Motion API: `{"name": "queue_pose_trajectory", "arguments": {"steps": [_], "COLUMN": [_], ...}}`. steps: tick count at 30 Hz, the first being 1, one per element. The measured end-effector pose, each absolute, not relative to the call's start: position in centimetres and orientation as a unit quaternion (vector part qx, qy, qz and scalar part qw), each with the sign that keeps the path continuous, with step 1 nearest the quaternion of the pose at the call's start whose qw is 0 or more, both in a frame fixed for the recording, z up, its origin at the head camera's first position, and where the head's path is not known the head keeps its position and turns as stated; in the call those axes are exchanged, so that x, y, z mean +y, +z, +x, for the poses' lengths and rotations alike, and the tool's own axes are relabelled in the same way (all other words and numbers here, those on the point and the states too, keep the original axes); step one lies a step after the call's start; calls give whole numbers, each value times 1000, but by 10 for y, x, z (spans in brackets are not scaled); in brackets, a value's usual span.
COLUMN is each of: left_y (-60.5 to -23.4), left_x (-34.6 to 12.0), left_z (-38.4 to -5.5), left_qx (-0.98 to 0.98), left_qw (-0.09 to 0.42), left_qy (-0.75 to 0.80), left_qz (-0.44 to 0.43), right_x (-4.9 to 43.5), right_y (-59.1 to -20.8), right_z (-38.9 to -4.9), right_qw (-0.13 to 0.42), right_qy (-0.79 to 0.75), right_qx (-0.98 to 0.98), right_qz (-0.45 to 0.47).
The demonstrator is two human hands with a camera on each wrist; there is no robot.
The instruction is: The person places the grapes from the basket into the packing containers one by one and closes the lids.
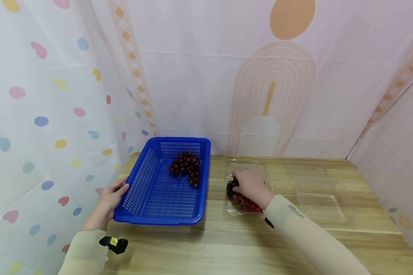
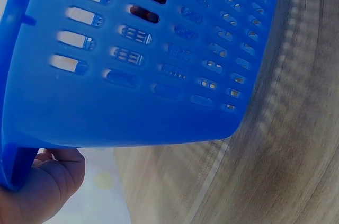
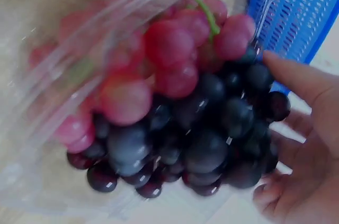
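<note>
My left hand grips the left rim of a blue plastic basket, thumb on top and fingers beneath the rim. A bunch of dark red grapes lies in the basket's far right part. To the right, my right hand reaches over a see-through plastic box and holds a bunch of black grapes. In the right wrist view the thumb and fingers curl around one end of that bunch. A bunch of pinkish-red grapes lies against the black ones, in the near part of the box.
Another see-through plastic box, its lid folded back, lies on the wooden table at the right. Patterned curtains hang behind the table and along both sides. The basket's far rim stands close to the back curtain.
</note>
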State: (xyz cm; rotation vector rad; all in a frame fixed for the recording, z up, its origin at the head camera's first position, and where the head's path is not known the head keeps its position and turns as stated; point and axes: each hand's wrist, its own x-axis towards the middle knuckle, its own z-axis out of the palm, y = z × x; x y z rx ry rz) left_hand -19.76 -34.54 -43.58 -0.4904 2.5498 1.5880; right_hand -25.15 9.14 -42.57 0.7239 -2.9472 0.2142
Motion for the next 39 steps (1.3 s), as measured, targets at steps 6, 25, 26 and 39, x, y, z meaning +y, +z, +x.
{"name": "queue_pose_trajectory", "arguments": {"steps": [6,25,26,39], "left_y": [-435,-434,-434,-435], "left_x": [-344,-344,-344,-344], "left_z": [-198,-196,-196,-197], "left_qx": [835,837,837,840], "left_qw": [49,49,49,47], "left_qy": [522,521,521,516], "left_qz": [-165,-159,-160,-162], "right_x": [121,168,167,162], "right_y": [-427,-440,-440,-454], "right_z": [-254,-240,-240,-243], "right_qw": [37,-5,-6,-37], "right_qy": [136,177,167,206], "right_qx": [-945,-917,-919,-922], "right_qz": [295,359,358,326]}}
